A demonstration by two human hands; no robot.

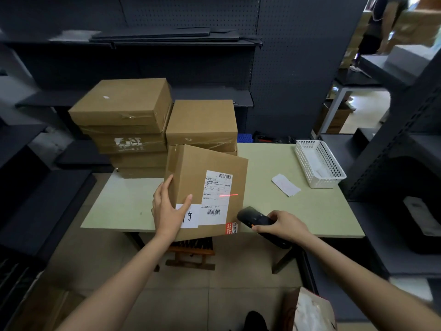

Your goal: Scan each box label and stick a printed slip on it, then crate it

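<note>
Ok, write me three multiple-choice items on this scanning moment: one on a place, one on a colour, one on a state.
1. Where does the white basket stand?
A. the table's far right
B. under the table
C. on the box stack

2. What colour is the scan line on the shipping label?
A. green
B. red
C. blue

3. How is the labelled box held?
A. flat on the table
B. tilted up, gripped by the left hand
C. inside the basket

Answers: 1 A, it sits on the table by its far right corner. 2 B, a red line crosses the label. 3 B, the left hand props it while the right hand aims the scanner.
</note>
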